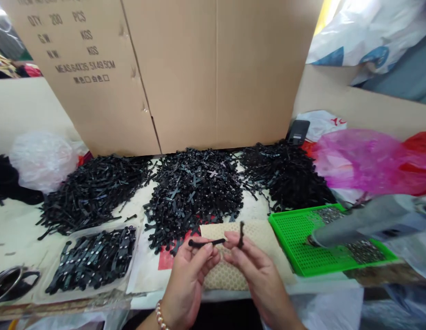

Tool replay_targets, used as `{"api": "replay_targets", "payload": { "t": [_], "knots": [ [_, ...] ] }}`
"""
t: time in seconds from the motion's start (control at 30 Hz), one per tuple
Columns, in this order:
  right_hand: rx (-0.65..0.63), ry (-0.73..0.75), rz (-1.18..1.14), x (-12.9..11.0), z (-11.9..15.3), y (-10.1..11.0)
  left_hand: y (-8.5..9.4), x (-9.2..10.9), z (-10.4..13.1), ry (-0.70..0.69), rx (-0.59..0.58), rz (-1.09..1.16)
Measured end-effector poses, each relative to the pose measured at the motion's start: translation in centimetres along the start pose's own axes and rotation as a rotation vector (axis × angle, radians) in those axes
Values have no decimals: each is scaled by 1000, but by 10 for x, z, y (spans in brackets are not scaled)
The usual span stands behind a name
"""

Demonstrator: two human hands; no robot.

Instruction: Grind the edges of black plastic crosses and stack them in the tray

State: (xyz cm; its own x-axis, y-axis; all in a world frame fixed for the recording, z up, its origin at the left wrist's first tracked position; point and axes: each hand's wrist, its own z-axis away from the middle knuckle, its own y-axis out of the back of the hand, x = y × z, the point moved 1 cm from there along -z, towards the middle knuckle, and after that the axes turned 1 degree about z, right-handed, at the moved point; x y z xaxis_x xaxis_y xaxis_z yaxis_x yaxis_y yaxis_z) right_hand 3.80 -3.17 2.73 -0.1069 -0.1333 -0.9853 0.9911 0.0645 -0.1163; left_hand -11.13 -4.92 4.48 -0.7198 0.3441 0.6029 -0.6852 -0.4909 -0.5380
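Seemingly midway: left hand (190,275) pinches one strip (199,244), right hand (262,277) another strip (240,234); tub (82,296) well filled (piles (195,183) lie loose, though).

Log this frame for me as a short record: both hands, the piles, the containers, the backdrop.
Left hand: grip on a slim black piece, roughly level
Right hand: grip on a second black piece, roughly upright
Under hands: patterned mat
Piles: three, of black parts, left, middle, right
Pale tray: black parts with shiny dots
Green basket: small metal parts
Over basket: grey object
Backdrop: printed cardboard
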Motion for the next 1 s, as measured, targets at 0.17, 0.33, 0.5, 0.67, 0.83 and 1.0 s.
{"api": "replay_targets", "payload": {
  "t": [0.17, 0.33, 0.5, 0.67, 0.83, 1.0],
  "knots": [
    [87, 4, -35, 4, 20, -16, 5, -12, 15, 69, -107, -158],
    [-52, 233, 248, -9, 12, -16, 16, -2, 24, 95, -256, -261],
    [-94, 573, 614, -26, 22, -21, 28, 5, 24, 112, -205, -222],
    [-96, 744, 878, -30, 53, -15, 36, 7, 28, 117, -173, -143],
    [-142, 714, 982, -18, 70, -8, 32, 7, 36, 118, -210, -182],
    [-142, 726, 987, -16, 72, -5, 28, 7, 40, 120, -195, -194]
  ]
}}
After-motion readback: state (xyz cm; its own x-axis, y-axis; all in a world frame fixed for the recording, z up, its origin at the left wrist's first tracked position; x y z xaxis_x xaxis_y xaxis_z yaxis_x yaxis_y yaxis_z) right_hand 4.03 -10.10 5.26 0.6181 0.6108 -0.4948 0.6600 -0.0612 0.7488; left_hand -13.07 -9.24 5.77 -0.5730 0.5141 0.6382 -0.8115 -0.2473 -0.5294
